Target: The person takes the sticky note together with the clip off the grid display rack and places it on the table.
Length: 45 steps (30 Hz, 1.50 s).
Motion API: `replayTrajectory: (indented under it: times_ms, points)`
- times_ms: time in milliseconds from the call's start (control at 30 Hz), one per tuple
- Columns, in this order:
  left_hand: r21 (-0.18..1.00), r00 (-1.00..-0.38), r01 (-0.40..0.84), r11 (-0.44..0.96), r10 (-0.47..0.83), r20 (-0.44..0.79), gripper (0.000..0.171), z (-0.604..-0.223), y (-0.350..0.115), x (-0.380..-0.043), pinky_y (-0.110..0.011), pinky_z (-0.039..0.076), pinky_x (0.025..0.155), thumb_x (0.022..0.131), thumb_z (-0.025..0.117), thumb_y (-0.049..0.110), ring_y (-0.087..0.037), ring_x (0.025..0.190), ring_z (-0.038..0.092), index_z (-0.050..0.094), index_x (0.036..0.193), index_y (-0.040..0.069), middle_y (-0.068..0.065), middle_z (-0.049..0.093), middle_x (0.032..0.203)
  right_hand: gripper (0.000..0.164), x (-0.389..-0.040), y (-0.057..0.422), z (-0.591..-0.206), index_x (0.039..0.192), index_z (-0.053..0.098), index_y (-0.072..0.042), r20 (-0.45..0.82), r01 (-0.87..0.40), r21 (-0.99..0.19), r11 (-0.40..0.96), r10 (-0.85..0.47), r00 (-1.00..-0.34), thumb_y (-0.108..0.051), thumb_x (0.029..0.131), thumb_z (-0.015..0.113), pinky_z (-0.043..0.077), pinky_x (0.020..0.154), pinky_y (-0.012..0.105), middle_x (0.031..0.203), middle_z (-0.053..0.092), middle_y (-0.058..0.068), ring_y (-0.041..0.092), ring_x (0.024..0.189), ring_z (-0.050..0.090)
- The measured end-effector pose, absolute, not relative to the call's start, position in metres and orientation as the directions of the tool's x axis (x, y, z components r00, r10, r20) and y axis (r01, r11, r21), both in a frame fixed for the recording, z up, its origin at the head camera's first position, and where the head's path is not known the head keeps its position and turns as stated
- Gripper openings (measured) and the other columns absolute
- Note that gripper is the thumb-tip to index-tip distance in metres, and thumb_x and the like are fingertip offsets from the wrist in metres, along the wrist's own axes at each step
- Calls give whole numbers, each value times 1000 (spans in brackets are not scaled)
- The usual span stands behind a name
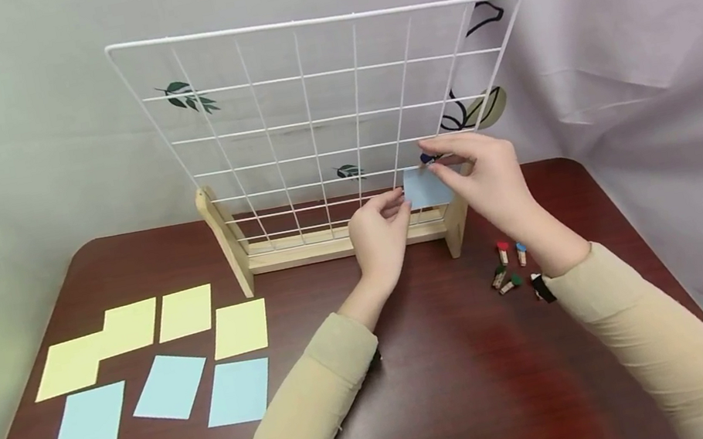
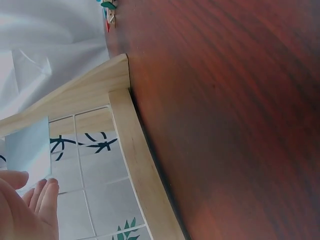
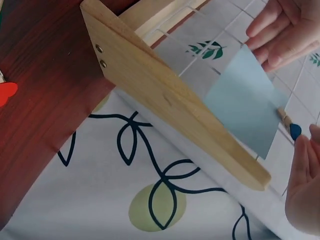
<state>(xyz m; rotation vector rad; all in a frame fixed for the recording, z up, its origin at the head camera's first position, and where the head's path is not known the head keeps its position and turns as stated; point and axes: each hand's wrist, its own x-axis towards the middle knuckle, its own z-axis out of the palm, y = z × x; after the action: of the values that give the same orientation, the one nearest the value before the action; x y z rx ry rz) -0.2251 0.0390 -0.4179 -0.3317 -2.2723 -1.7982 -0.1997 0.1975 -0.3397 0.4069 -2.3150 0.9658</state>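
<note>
A light blue square of paper (image 1: 425,188) lies against the lower right of a white wire grid (image 1: 308,113). At its left edge, my left hand (image 1: 383,239) holds it between thumb and fingers. A small wooden clothespin (image 3: 284,118) with a dark blue top sits at the paper's edge in the right wrist view. My right hand (image 1: 488,176) has thumb and index finger around its blue end. The left wrist view shows the paper (image 2: 30,152) beside my left fingers, but the clothespin does not appear there.
A wooden stand (image 1: 227,241) supports the grid on the dark red table (image 1: 466,387). Several yellow papers (image 1: 184,312) and three blue papers (image 1: 169,386) lie at the left. Several small clothespins (image 1: 503,253) lie near my right forearm. Patterned cloth (image 1: 22,113) hangs behind.
</note>
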Motion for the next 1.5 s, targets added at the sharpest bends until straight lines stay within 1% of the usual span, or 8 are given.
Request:
replayTrajectory:
  times_ms: [67, 267, 400, 533, 733, 967, 1267, 1500]
  points:
    - [910, -947, 318, 265, 46, 318, 19, -417, 39, -226, -29, 67, 78, 95, 79, 7, -22, 89, 83, 82, 113, 1, -13, 83, 99, 32, -199, 196, -340, 120, 80, -1, 646, -472, -500, 726, -51, -762, 7, 89, 80, 53, 84, 8, 121, 79, 16, 31, 105, 78]
    - [863, -934, 352, 364, 82, 347, 12, -415, 40, -230, -29, 64, 73, 94, 80, 11, -20, 82, 81, 84, 104, 4, -9, 84, 93, 27, -197, 191, -339, 118, 81, -1, 683, -456, -435, 776, -46, -729, 4, 91, 80, 59, 99, 41, 119, 80, 16, 33, 111, 76]
    - [852, -933, 355, 385, 94, 347, 11, -415, 40, -231, -29, 64, 73, 94, 81, 12, -19, 81, 81, 84, 102, 5, -8, 84, 93, 29, -195, 190, -342, 120, 80, -1, 701, -465, -400, 790, -63, -711, 3, 91, 80, 59, 101, 45, 120, 80, 16, 34, 113, 76]
    - [854, -935, 351, 384, 98, 340, 11, -415, 40, -231, -30, 65, 75, 95, 81, 12, -19, 83, 81, 84, 102, 5, -8, 84, 94, 32, -194, 187, -344, 124, 78, -1, 717, -465, -253, 848, -158, -679, 2, 92, 79, 59, 100, 50, 123, 79, 16, 37, 116, 74]
    - [854, -934, 352, 383, 92, 344, 10, -416, 40, -232, -30, 65, 74, 95, 80, 11, -20, 82, 80, 84, 101, 5, -9, 84, 94, 38, -190, 183, -340, 132, 73, -1, 667, -418, -148, 897, -221, -711, -1, 94, 76, 60, 98, 52, 132, 75, 15, 37, 118, 73]
    - [849, -931, 350, 397, 51, 360, 9, -414, 38, -234, -27, 63, 69, 95, 80, 12, -18, 78, 80, 85, 101, 7, -7, 84, 92, 43, -188, 180, -337, 139, 68, 1, 605, -414, -118, 902, -266, -751, -3, 96, 74, 54, 111, 52, 138, 71, 18, 39, 127, 68]
    - [845, -937, 335, 416, 51, 347, 13, -407, 39, -234, -29, 66, 72, 95, 80, 14, -16, 81, 82, 85, 104, 7, -6, 84, 96, 34, -191, 180, -335, 126, 75, 4, 660, -441, -171, 881, -230, -715, 6, 92, 75, 57, 102, 52, 126, 77, 20, 41, 115, 71]
    - [841, -938, 328, 431, 46, 343, 13, -404, 38, -235, -29, 66, 73, 96, 80, 15, -15, 82, 82, 85, 105, 7, -6, 84, 95, 26, -194, 178, -335, 116, 80, 1, 655, -375, -238, 896, -138, -743, 8, 92, 74, 58, 99, 50, 116, 80, 16, 37, 110, 73]
